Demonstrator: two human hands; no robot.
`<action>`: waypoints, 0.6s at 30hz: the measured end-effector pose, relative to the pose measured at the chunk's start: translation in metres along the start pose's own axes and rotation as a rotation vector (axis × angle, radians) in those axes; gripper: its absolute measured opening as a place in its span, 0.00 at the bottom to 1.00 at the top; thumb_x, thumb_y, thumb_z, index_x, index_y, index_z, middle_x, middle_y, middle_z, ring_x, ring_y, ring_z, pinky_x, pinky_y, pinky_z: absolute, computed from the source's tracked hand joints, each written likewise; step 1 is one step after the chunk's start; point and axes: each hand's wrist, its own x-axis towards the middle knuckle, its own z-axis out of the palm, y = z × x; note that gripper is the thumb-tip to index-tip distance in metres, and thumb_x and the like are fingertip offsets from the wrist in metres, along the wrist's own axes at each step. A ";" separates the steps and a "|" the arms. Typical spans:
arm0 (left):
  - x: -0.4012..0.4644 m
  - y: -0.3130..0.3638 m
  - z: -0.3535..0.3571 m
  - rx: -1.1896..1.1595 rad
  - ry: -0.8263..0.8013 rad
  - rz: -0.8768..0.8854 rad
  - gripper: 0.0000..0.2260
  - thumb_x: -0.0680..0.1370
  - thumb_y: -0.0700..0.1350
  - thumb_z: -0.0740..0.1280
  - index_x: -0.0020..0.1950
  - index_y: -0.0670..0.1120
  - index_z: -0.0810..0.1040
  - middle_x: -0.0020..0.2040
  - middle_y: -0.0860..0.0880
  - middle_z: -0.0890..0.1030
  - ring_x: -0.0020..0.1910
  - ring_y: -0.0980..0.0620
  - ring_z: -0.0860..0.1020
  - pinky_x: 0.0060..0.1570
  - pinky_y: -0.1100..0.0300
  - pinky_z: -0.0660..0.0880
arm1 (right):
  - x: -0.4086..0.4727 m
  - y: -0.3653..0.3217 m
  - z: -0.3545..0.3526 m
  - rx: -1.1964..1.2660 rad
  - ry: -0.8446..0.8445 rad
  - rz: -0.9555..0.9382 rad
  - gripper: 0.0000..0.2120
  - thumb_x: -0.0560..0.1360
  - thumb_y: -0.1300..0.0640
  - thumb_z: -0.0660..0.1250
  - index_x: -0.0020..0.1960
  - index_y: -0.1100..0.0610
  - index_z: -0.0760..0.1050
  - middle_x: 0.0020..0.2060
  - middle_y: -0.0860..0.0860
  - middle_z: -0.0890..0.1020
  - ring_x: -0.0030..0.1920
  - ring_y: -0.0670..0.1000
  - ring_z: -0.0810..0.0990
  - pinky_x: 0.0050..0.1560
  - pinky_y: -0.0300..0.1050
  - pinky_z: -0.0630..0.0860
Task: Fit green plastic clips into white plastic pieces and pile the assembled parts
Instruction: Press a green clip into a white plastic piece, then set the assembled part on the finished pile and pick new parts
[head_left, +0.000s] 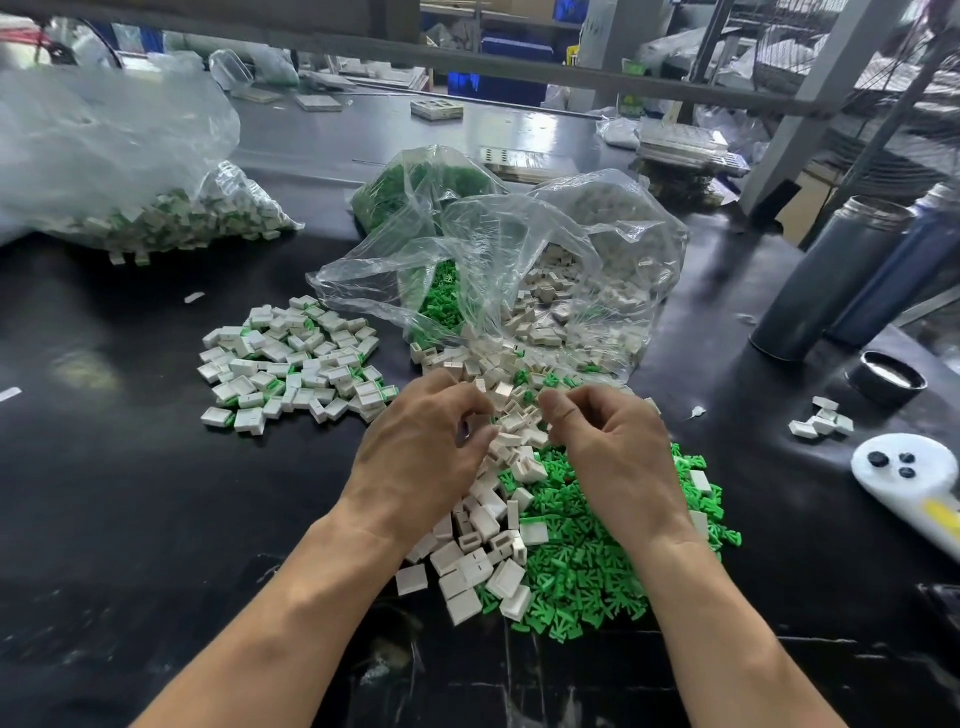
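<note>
Left hand (421, 447) fingers are curled over the white pieces (483, 525); a pinched part cannot be confirmed. Right hand (608, 447) fingers are curled, contents hidden. Green clips (582, 566) are heaped directly under the right hand, nearer it. Assembled pile (291, 358) lies far-left on the counter (130, 493).

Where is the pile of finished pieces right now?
The pile of assembled parts lies on the black table, left of the open plastic bag, just beyond the left hand.

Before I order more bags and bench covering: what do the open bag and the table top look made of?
The open bag: thin clear plastic film, to judge by its creases and glare. The table top: black, smooth, semi-glossy, reflecting light; probably a rubber or laminate sheet, I cannot tell which.
</note>
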 end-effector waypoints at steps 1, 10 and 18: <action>0.000 -0.001 0.001 0.016 -0.009 -0.029 0.09 0.79 0.55 0.72 0.59 0.57 0.80 0.54 0.61 0.75 0.51 0.60 0.78 0.59 0.55 0.80 | 0.001 0.000 -0.001 0.000 0.019 0.016 0.17 0.80 0.44 0.70 0.37 0.52 0.80 0.31 0.43 0.82 0.28 0.39 0.75 0.29 0.30 0.69; 0.009 -0.024 -0.007 0.269 0.219 -0.122 0.10 0.78 0.49 0.73 0.58 0.50 0.82 0.50 0.51 0.79 0.52 0.52 0.74 0.59 0.56 0.66 | 0.002 -0.001 -0.009 -0.024 0.080 0.074 0.25 0.82 0.45 0.67 0.33 0.59 0.79 0.19 0.39 0.73 0.21 0.41 0.69 0.25 0.33 0.64; 0.019 -0.042 -0.022 0.389 0.315 -0.319 0.07 0.77 0.48 0.74 0.54 0.49 0.83 0.52 0.45 0.80 0.57 0.42 0.76 0.58 0.46 0.69 | 0.003 0.001 -0.012 -0.097 0.097 0.084 0.25 0.82 0.43 0.67 0.33 0.59 0.78 0.22 0.43 0.75 0.24 0.42 0.69 0.28 0.39 0.67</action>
